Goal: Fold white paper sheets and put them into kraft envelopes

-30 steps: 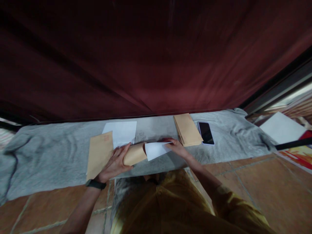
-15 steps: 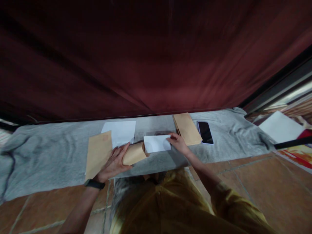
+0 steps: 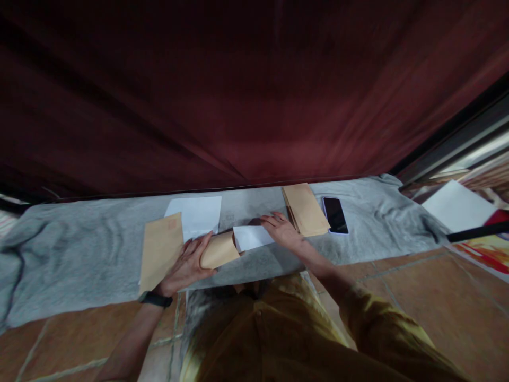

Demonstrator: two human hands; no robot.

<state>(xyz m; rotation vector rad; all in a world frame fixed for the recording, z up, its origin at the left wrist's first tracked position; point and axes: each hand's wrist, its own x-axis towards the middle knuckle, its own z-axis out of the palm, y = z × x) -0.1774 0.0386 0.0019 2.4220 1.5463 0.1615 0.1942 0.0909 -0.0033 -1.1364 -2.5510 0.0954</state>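
My left hand is closed around the left end of a brown paper envelope, thumb at the near edge and fingers at the far edge. Squeezed this way, the envelope bulges and its mouth gapes to the right. A white sheet of paper has its left end at that mouth; how far it reaches inside is hidden. Over the sheet's right end lies my right hand, fingers stretched out and slightly apart, touching the paper. Its thumb is hard to make out.
Another brown envelope lies left, beside a larger white sheet. To the right are a stack of brown envelopes and a phone. Everything rests on a grey cloth, with a dark red curtain behind.
My right hand has gone from pinching the white sheet's right edge to lying over its end with fingers extended. The sheet sits slightly tilted and further left. My left hand has barely moved.
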